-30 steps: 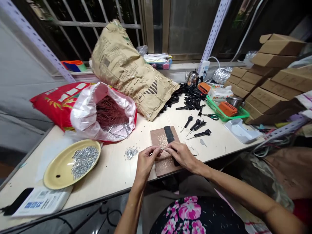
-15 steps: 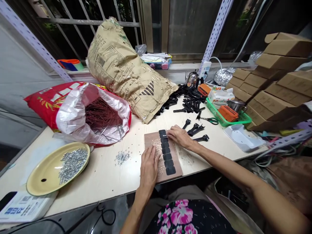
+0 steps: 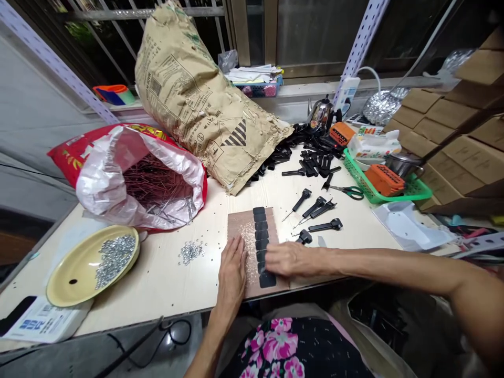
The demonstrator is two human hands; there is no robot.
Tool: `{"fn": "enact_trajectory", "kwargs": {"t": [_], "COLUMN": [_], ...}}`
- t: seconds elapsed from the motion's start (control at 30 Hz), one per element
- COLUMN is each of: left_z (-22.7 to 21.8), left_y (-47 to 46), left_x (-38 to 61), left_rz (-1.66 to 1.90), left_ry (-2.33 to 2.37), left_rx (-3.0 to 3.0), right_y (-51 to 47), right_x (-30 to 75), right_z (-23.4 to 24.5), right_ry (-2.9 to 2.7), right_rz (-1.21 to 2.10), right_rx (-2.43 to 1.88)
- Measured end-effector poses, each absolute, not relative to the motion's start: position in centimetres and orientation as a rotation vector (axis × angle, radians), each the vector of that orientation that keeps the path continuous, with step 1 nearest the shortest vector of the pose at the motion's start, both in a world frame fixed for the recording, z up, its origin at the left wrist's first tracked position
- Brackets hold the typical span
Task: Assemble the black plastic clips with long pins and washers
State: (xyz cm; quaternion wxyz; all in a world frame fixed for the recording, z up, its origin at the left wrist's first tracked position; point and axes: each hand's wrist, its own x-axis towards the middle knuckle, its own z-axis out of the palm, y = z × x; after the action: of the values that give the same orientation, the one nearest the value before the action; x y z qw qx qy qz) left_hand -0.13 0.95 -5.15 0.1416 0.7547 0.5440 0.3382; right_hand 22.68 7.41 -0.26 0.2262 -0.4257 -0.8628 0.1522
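Observation:
A brown board [image 3: 237, 221] lies at the front edge of the table, dusted with pale crumbs. Along it runs a column of black rounded-square pieces [image 3: 261, 235], set edge to edge. My left hand [image 3: 232, 269] rests flat on the board's left side, fingers stretched out. My right hand [image 3: 286, 259] is over the lower part of the column, its fingers curled and pressed together at the black pieces. Whatever its fingertips hold, if anything, is hidden. Just beyond it lie several black-handled tools [image 3: 325, 226], some with thin metal shafts.
Small silver parts [image 3: 191, 252] lie loose left of the board, more in a yellow dish [image 3: 65, 273]. An open red-and-white sack [image 3: 98, 184] of thin reddish rods and a large paper sack [image 3: 189, 105] stand behind. Scissors [image 3: 354, 192], a green basket [image 3: 356, 178] and cardboard boxes [image 3: 468, 163] are right.
My right hand has moved from the far end of the black column toward its near end. My left hand stays flat on the board. The view has shifted slightly.

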Motion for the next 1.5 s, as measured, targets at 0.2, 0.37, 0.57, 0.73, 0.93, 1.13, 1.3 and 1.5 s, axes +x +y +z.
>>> {"fn": "enact_trajectory", "kwargs": {"t": [0.2, 0.37, 0.57, 0.73, 0.93, 1.13, 1.3, 1.5], "left_z": [-4.8, -4.7, -4.7, -5.3, -5.5, -3.2, -1.3, -0.8], "left_y": [0.9, 0.9, 0.8, 0.9, 1.1, 3.0, 6.8, 10.7], "left_x": [0.1, 0.1, 0.2, 0.0, -0.4, 2.6, 6.6, 9.0], "left_rz": [0.943, 0.945, 0.938, 1.037, 1.053, 1.03, 1.085, 1.208], "left_ry": [1.566, 1.567, 1.562, 1.546, 1.552, 1.561, 1.453, 1.494], "left_rx": [2.207, 2.17, 2.166, 2.156, 2.203, 2.125, 2.18, 2.462], "right_y": [5.9, 3.8, 3.7, 3.8, 4.3, 12.7, 21.1, 19.5], "right_x": [21.7, 21.2, 20.7, 22.1, 28.5, 31.5, 31.1, 26.8], "right_z": [-1.2, -1.8, -1.7, -0.4, 2.4, 3.0, 2.3, 2.1], "right_ry": [-2.518, -2.673, -2.605, -2.59, -2.6, -2.357, -2.28, -2.454], "right_rz": [0.414, 0.283, 0.318, 0.369, 0.275, -0.001, -0.105, 0.048], "right_rx": [-1.024, -0.871, -0.913, -0.957, -1.302, -1.764, -1.976, -1.823]}}
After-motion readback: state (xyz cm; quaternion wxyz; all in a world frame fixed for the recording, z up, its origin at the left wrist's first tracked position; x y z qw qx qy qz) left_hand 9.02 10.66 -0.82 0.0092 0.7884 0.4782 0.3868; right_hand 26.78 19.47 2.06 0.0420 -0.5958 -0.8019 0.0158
